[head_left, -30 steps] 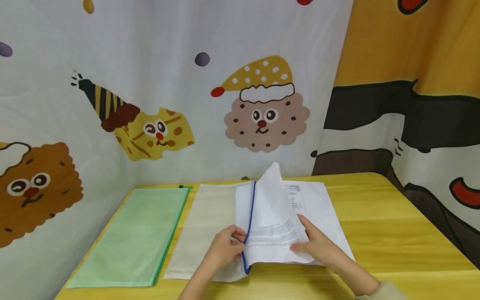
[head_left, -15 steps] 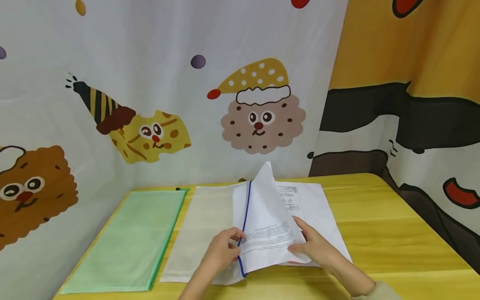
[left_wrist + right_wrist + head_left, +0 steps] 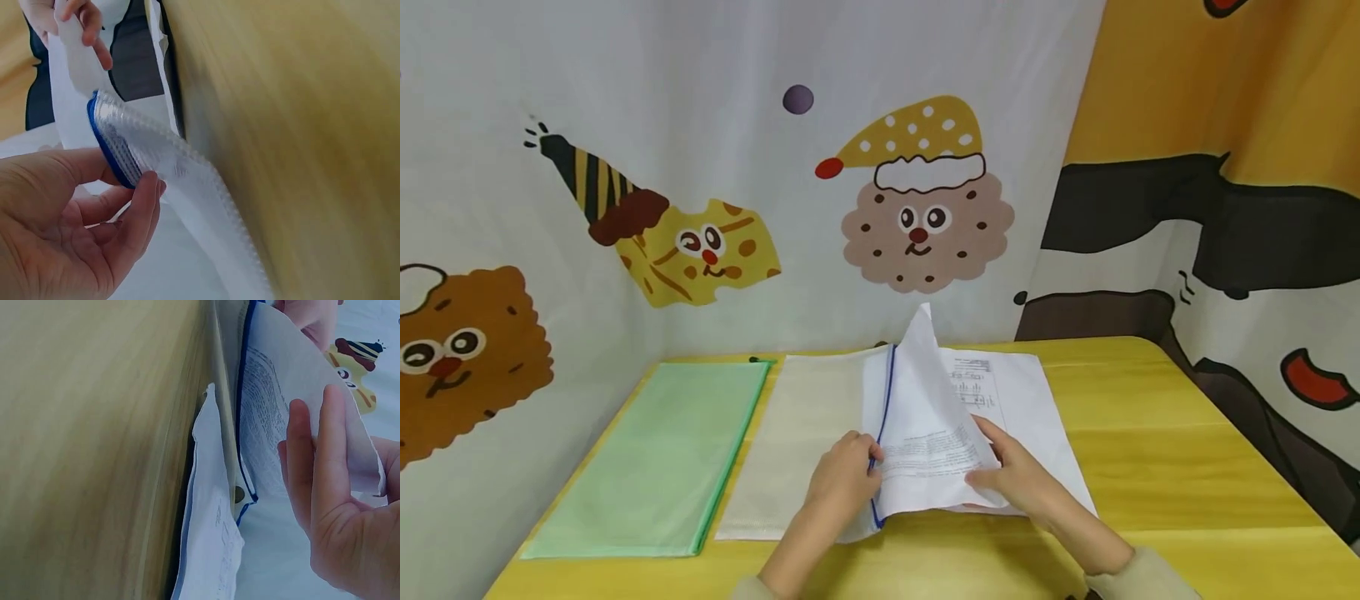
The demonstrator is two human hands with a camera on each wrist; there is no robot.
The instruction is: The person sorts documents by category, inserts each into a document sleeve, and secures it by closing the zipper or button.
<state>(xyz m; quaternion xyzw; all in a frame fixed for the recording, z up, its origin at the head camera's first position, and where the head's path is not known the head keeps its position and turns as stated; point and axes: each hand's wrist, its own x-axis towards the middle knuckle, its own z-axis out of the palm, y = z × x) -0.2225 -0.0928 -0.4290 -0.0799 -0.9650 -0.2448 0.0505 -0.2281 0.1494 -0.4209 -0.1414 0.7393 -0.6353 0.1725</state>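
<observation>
A translucent white mesh document pouch [image 3: 801, 417] with a blue zip edge [image 3: 886, 400] lies at the middle of the table, its opening facing right. My left hand [image 3: 842, 479] pinches that blue edge near its front end; the left wrist view shows the edge [image 3: 115, 156] lifted between thumb and fingers. A printed sheet of paper [image 3: 928, 458] extends from the pouch's mouth, its far corner curling up. My right hand [image 3: 1022, 475] holds the sheet's right side, thumb on top and fingers beneath. In the right wrist view, straight fingers [image 3: 331, 450] lie along the paper [image 3: 269, 394].
More printed paper [image 3: 1045, 417] lies flat on the yellow wood-patterned table [image 3: 1165, 450], under and right of the raised sheet. A green zip pouch [image 3: 647, 458] lies on the left. Behind the table hangs a cartoon-printed curtain [image 3: 737, 150].
The head view has shifted slightly. Both hands keep their holds. The left fingers have closed further over the blue edge, and the sheet's front edge bends a little differently.
</observation>
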